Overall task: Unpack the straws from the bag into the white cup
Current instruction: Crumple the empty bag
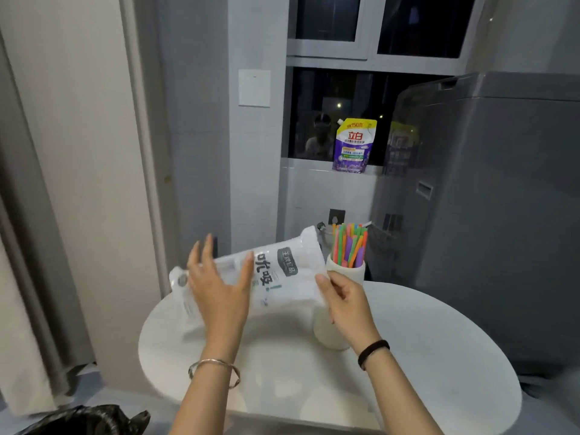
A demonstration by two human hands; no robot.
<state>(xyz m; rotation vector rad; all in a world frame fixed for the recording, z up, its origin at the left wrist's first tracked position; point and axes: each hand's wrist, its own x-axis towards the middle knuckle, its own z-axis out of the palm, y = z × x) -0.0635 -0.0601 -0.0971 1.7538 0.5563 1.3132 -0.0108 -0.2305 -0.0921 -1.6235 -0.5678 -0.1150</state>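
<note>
Head view: the clear plastic bag (276,274) is held above the round white counter (439,356), right hand (346,304) pinching its right edge, left hand (219,290) spread open against its left part. Colourful straws (350,244) stand in the white cup (351,273) just beyond the bag's right end, near the counter's far rim. The near half of the counter lies bare.

Your surface (439,356) lies ahead of you, and the cup (348,273) stands at its far edge with the straws (350,244) upright inside it. The bag (266,277) is held above the surface, left of the cup and nearly touching it. Your left hand (219,287) is on its near side; your right hand (346,304) pinches its right corner, in front of the cup. A machine (486,215) stands right of the surface, and a pouch (353,146) sits on the windowsill behind.
</note>
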